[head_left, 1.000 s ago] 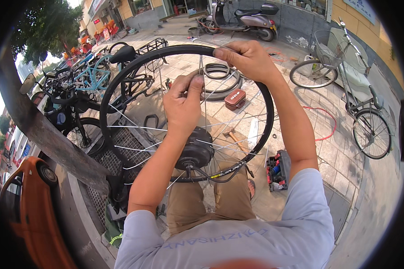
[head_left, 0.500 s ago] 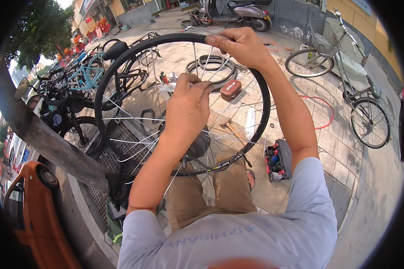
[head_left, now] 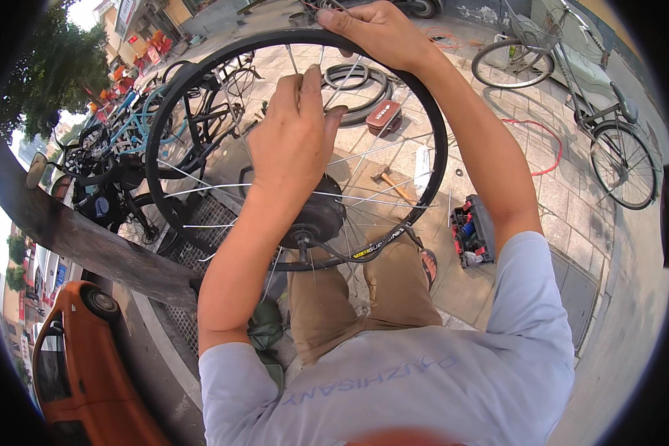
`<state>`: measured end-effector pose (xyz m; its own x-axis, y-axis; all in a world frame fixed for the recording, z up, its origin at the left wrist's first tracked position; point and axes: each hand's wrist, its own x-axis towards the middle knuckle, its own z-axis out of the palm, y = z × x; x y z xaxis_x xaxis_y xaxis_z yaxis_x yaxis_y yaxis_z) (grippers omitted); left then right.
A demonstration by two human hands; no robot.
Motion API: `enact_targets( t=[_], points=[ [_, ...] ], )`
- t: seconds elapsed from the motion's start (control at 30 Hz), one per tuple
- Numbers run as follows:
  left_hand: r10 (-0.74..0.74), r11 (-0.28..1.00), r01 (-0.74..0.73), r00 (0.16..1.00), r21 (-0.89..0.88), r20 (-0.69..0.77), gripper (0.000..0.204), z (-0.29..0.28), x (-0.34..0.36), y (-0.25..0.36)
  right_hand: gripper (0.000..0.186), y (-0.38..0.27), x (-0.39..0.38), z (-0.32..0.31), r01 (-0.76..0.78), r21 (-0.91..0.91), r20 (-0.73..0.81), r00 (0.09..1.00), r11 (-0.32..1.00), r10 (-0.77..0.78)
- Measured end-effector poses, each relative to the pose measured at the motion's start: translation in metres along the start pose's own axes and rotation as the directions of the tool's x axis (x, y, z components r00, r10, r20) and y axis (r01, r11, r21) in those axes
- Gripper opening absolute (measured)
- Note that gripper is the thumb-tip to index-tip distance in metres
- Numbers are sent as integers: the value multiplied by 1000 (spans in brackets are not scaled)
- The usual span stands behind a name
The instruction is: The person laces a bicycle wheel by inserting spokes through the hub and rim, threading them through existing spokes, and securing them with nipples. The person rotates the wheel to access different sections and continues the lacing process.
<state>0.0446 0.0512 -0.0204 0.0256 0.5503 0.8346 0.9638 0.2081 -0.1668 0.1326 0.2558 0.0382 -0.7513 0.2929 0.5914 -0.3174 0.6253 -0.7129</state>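
Paved sidewalk (head_left: 438,160), parked bicycles (head_left: 572,89)

The person wears a pale lavender-grey short-sleeved T-shirt (head_left: 424,379) with a line of faint lettering in a slightly darker tone printed across the chest, seen upside down from above. The sleeves end above the elbows, the right sleeve (head_left: 531,290) hanging loose and wide, the left sleeve (head_left: 227,379) lying closer to the arm. Both forearms are bare, with no watch, band or glove on the left hand (head_left: 293,137) or the right hand (head_left: 379,30). Below the shirt are tan khaki trousers (head_left: 364,297), creased over the thighs. Near the right knee, a red-strapped sandal (head_left: 429,265) shows.
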Motion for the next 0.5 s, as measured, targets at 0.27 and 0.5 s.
enact_targets(
  t=[0.27,0.5],
  points=[
    [152,923,-208,970,323,190,46,9,12,12,51,-2,-1,0,23,-79,-45,999,997,-27],
    [28,993,14,939,-119,343,21,6,23,-8,47,7,1,4,107,-54,-99,989,993,-112]
  ],
)
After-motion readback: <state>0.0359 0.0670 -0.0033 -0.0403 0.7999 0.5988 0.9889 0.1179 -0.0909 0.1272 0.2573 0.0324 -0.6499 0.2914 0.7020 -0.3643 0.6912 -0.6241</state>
